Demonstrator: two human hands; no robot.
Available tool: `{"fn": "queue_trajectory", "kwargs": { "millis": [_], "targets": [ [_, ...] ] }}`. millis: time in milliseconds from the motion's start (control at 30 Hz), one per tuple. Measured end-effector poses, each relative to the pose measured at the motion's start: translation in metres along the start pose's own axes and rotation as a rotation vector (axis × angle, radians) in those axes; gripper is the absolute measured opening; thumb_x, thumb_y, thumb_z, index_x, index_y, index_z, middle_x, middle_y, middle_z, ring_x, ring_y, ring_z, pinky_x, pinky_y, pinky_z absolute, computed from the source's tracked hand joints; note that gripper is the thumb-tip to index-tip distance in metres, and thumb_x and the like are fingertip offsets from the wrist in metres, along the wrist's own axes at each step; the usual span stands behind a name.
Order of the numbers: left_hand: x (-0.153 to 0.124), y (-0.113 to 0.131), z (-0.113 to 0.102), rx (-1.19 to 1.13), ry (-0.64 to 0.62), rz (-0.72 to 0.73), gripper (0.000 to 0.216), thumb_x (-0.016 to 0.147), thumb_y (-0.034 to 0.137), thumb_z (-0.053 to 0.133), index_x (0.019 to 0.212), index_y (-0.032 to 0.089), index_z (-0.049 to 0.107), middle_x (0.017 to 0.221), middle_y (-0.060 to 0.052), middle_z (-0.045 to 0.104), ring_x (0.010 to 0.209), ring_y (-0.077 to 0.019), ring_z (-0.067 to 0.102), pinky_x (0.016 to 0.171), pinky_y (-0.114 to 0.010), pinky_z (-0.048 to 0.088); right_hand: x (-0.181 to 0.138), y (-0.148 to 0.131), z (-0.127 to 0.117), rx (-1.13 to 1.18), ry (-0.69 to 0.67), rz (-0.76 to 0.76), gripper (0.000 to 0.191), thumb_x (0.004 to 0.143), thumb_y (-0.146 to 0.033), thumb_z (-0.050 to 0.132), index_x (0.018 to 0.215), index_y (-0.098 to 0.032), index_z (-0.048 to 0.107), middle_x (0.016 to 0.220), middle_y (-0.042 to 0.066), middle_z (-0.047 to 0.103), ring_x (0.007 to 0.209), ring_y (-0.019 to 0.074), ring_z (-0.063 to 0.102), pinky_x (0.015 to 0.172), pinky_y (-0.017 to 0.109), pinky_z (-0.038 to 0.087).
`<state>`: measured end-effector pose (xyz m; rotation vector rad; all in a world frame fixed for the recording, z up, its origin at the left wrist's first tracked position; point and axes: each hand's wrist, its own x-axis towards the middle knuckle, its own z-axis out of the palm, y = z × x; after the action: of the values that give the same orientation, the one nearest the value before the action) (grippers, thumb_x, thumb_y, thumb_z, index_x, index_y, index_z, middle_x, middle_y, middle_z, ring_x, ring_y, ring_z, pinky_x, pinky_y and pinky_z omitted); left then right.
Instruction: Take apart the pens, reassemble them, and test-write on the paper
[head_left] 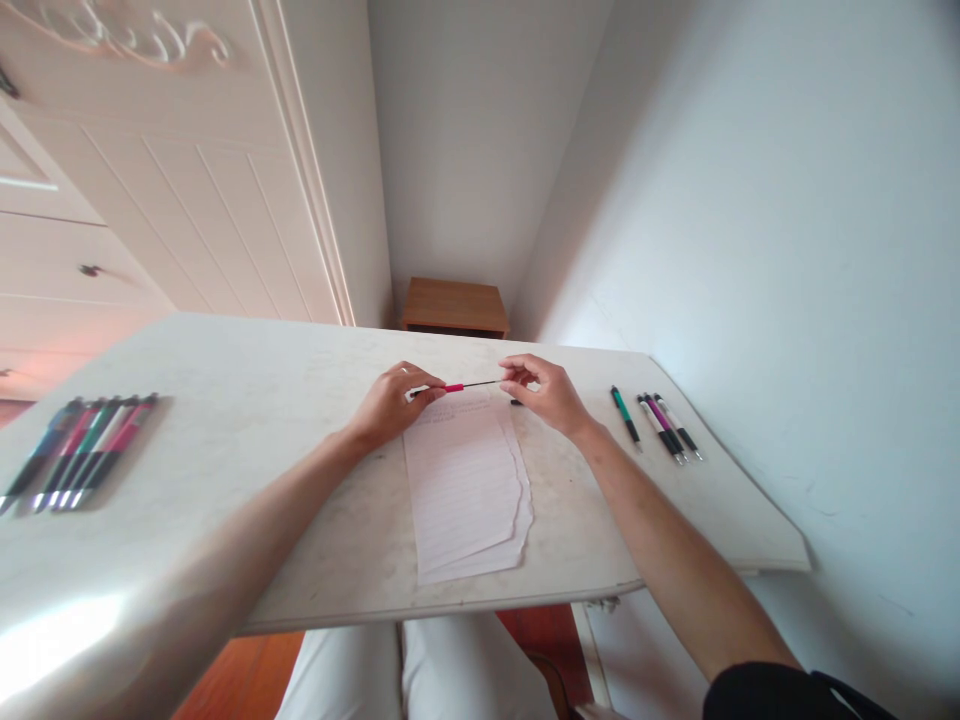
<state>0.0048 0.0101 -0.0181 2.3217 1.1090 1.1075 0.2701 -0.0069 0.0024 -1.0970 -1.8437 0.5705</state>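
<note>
Head view: thin refill (466, 385), red toward one end and black along the rest, held level between both hands just above the far edge of the paper (465, 480); left hand (391, 402) pinches the red end, right hand (546, 392) pinches the black tip, fingers closed on it. Outward from the right grip, four pens (660, 420) lie on the table (247, 400); well beyond the left grip lies a row of pens (79, 450).
</note>
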Motion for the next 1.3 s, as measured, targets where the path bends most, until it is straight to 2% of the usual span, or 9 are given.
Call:
{"fn": "queue_trajectory", "kwargs": {
  "millis": [200, 400, 600, 900, 1133, 1300],
  "targets": [
    [-0.001, -0.001, 0.0, 0.022, 0.003, 0.059, 0.02, 0.09, 0.033, 0.059, 0.091, 0.022, 0.076, 0.088, -0.005, 0.074, 0.09, -0.0221, 0.062, 0.084, -0.036, 0.051, -0.001, 0.003, 0.002, 0.013, -0.034, 0.026, 0.027, 0.079, -0.026, 0.07, 0.105, -0.018, 0.07, 0.089, 0.006, 0.072, 0.078, 0.0174, 0.067, 0.073, 0.032, 0.054],
    [-0.001, 0.0, 0.002, 0.017, -0.01, 0.113, 0.02, 0.091, 0.031, 0.058, 0.092, 0.022, 0.076, 0.087, -0.004, 0.074, 0.091, -0.0219, 0.062, 0.083, -0.035, 0.051, -0.004, -0.001, 0.009, 0.002, -0.117, -0.015, 0.028, 0.079, -0.026, 0.07, 0.107, -0.018, 0.071, 0.09, 0.006, 0.073, 0.078, 0.0177, 0.067, 0.071, 0.031, 0.055],
    [-0.002, -0.001, 0.002, 0.011, -0.017, 0.089, 0.021, 0.09, 0.033, 0.058, 0.092, 0.022, 0.076, 0.089, -0.005, 0.075, 0.092, -0.0229, 0.062, 0.084, -0.037, 0.051, -0.006, -0.003, 0.018, -0.034, -0.115, -0.074, 0.027, 0.082, -0.025, 0.066, 0.108, -0.018, 0.07, 0.09, 0.007, 0.072, 0.077, 0.0174, 0.066, 0.07, 0.031, 0.055],
    [-0.001, 0.002, 0.002, 0.021, -0.029, 0.045, 0.024, 0.09, 0.038, 0.056, 0.091, 0.024, 0.076, 0.089, -0.004, 0.075, 0.092, -0.022, 0.063, 0.086, -0.037, 0.051, -0.005, -0.006, 0.017, -0.087, -0.093, -0.096, 0.027, 0.083, -0.022, 0.063, 0.109, -0.02, 0.069, 0.091, 0.006, 0.07, 0.078, 0.0175, 0.065, 0.07, 0.032, 0.055],
    [-0.001, 0.002, 0.001, 0.005, -0.029, 0.051, 0.022, 0.09, 0.036, 0.058, 0.092, 0.023, 0.076, 0.089, -0.005, 0.075, 0.091, -0.0221, 0.063, 0.086, -0.036, 0.051, -0.005, -0.003, 0.016, -0.077, -0.116, -0.112, 0.029, 0.082, -0.022, 0.066, 0.111, -0.019, 0.067, 0.092, 0.007, 0.069, 0.078, 0.0174, 0.065, 0.069, 0.032, 0.055],
    [-0.001, 0.003, 0.0, 0.013, -0.026, 0.044, 0.022, 0.09, 0.035, 0.058, 0.093, 0.023, 0.076, 0.089, -0.005, 0.075, 0.092, -0.0217, 0.063, 0.087, -0.036, 0.051, -0.003, -0.003, 0.008, -0.071, -0.099, -0.107, 0.034, 0.081, -0.028, 0.07, 0.114, -0.019, 0.067, 0.096, 0.008, 0.069, 0.083, 0.0183, 0.066, 0.072, 0.032, 0.055]
  ]
}}
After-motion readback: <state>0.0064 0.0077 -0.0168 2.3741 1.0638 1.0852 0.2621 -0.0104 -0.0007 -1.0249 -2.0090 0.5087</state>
